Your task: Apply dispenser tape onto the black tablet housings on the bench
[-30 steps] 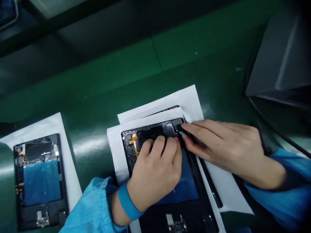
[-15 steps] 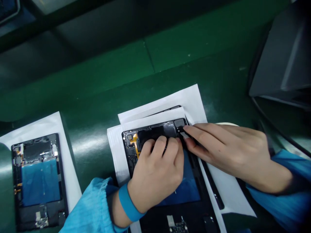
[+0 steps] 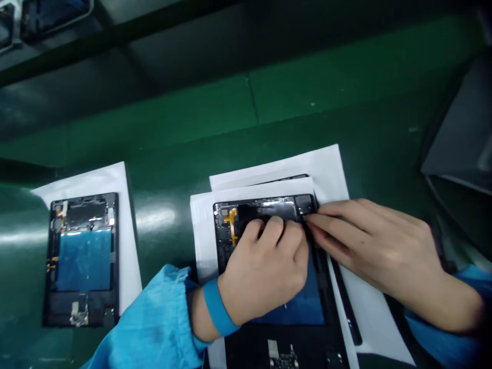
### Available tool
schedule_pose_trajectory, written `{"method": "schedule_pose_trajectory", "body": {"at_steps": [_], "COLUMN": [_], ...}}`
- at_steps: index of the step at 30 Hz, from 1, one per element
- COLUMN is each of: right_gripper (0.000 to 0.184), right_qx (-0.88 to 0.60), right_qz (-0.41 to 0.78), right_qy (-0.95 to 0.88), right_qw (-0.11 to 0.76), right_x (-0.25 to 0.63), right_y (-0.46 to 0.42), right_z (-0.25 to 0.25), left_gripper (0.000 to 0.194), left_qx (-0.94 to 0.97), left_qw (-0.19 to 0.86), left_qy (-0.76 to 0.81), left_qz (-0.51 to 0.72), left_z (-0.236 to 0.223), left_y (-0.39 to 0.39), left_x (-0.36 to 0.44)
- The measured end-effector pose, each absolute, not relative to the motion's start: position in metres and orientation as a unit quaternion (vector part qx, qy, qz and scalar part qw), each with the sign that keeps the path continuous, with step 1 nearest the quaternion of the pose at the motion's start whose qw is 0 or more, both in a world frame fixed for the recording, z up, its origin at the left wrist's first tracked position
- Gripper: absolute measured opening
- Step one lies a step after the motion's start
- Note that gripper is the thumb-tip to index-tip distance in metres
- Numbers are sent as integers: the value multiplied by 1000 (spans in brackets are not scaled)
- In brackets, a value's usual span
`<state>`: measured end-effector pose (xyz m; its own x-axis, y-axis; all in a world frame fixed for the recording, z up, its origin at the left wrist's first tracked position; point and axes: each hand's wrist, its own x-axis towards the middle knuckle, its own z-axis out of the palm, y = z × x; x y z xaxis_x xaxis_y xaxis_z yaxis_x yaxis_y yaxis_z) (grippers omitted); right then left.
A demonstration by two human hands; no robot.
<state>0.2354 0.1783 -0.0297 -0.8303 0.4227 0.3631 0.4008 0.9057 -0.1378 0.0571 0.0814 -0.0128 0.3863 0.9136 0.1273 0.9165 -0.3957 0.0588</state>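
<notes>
An opened tablet (image 3: 284, 335) with its inner parts showing lies on white sheets in front of me. It has a blue battery panel (image 3: 311, 302), an orange flex cable (image 3: 232, 225) and a black area across its top. My left hand (image 3: 265, 266), with a blue band at the wrist, rests over the upper middle of the tablet. Its fingers are curled closed, and their tips are hidden. At the tablet's upper right corner, my right hand (image 3: 369, 246) has its thumb and fingers pinched together. Whatever sits between them is too small to make out.
A second opened tablet (image 3: 84, 261) lies on a white sheet (image 3: 128, 251) at left. Beneath the tablet in front are more white sheets (image 3: 326, 169) and another dark frame (image 3: 351, 318). A grey box-like object (image 3: 461, 128) stands at right; framed dark panels (image 3: 54, 15) sit upper left.
The camera view has shifted, so the tablets appear farther right. My right fingertips have closed in at the tablet's corner, where a small pale piece showed before. My left hand stays over the tablet.
</notes>
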Motion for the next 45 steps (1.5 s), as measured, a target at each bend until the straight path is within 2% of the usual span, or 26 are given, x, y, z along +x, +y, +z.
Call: {"method": "schedule_pose_trajectory", "body": {"at_steps": [5,8,11,19,23,33,41,45], "right_gripper": [4,17,22,23,21,20,23,23], "right_qx": [-191,-176,-175,-235,-237,-234,-212,-223], "right_qz": [7,-19,-32,81,82,62,-38,-75], "right_qy": [-968,-976,-980,-945,-939,-942,-963,-958], "right_qw": [163,129,91,212,237,231,163,166], "right_x": [234,231,231,246,248,248,239,229], "right_y": [177,175,173,178,177,174,169,164], "right_z": [-22,-16,-15,-35,-37,-38,-22,-15], "left_gripper": [31,31,29,31,30,30,31,29], "left_qx": [-835,-839,-840,-848,-841,-838,-838,-836], "left_qw": [17,17,14,38,31,13,0,3], "left_qy": [-546,-541,-541,-525,-536,-540,-542,-545], "left_qz": [-68,-60,-41,-65,-68,-73,-65,-72], "left_z": [-14,-14,-14,-14,-12,-12,-13,-13], "left_y": [80,80,82,92,91,91,90,89], "left_x": [57,56,56,54,55,53,53,54]}}
